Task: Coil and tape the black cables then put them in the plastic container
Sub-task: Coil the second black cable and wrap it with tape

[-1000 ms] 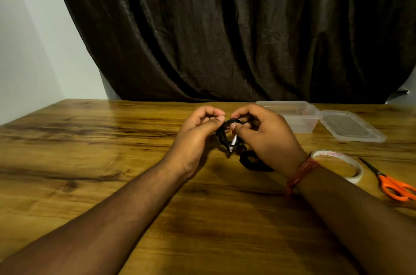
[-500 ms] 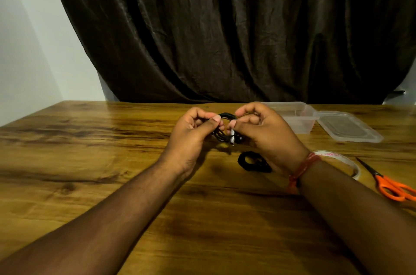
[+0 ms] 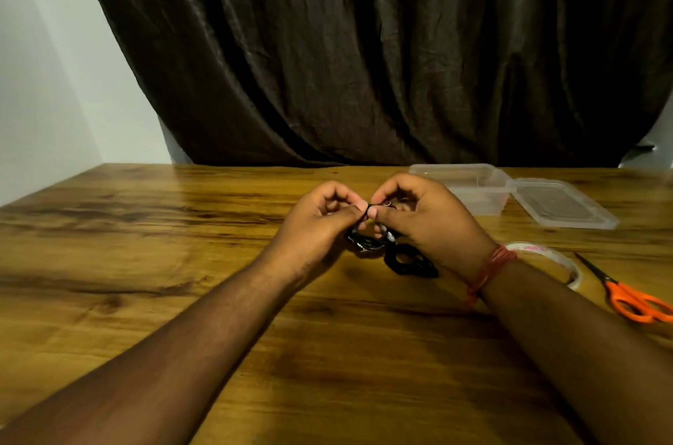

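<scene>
A small coil of black cable (image 3: 366,242) hangs between my two hands above the wooden table (image 3: 182,262). My left hand (image 3: 320,222) pinches its top with thumb and curled fingers. My right hand (image 3: 426,222) pinches the same spot from the right, thumb tip against the left thumb. A second black coiled cable (image 3: 409,260) lies on the table just below my right hand. The clear plastic container (image 3: 473,186) stands open behind my right hand, partly hidden by it.
The container's clear lid (image 3: 561,204) lies to its right. A roll of clear tape (image 3: 546,259) sits by my right wrist. Orange-handled scissors (image 3: 633,299) lie at the right edge. A dark curtain (image 3: 364,44) hangs behind the table.
Both hands stayed together on the held coil; the coil now hangs lower beneath the fingers. The second coil shows more from under my right hand than a second ago.
</scene>
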Demonstrator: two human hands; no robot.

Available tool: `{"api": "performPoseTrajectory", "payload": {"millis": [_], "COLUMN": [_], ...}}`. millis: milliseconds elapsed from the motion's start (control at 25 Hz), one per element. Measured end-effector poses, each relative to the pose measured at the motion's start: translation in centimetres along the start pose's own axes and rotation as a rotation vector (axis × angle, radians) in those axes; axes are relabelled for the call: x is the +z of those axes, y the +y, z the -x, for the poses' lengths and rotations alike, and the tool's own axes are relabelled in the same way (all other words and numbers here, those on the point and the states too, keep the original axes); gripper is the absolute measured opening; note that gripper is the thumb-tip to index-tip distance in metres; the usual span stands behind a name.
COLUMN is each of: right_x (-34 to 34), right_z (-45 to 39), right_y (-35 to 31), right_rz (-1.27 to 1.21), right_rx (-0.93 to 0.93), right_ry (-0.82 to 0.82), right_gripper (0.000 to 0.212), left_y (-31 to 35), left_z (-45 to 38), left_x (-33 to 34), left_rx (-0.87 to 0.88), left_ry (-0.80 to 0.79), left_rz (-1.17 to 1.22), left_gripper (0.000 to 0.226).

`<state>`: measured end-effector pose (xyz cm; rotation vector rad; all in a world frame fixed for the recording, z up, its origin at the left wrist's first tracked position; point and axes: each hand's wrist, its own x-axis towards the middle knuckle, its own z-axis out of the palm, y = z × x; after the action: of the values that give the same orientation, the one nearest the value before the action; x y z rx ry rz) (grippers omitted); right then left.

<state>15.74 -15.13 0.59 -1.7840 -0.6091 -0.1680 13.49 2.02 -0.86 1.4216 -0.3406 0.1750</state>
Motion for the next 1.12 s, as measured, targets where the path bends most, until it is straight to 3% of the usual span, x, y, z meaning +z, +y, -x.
{"api": "performPoseTrajectory", "payload": {"millis": [240,480,680,880,1120], "right_x": [0.27,0.06,0.09,0.32,0.25], "right_z": [0.10,0.16,0.13,0.27,0.03], "right_y": [-0.03,-0.05,-0.05,-0.30,-0.05], "right_rz": [-0.445,-0.334,-0.241,-0.268,-0.185], "right_rx": [0.085,0.052,0.035,0.019,0.019], "right_ry": [0.044,-0.009,-0.047,-0.041,-0.005], "right_gripper": [0.014,0.012,0.011,0.024,0.017], "left_y": [0.00,0.14,0.27,-0.01,-0.17], "left_z": [-0.24,0.09,0.15,-0.08,-0.24], "left_x": [-0.28,-0.11,0.02,-0.18,-0.28], "left_rx": [-0.027,-0.056,-0.060,-0.078,-0.097], "left_ry": [0.050,-0.066,-0.088,-0.077,-0.071], "left_rz": [0.095,0.102,0.099,0.104,0.100], "left_gripper": [0.011,0.002,0.012,0.010,0.011]}}
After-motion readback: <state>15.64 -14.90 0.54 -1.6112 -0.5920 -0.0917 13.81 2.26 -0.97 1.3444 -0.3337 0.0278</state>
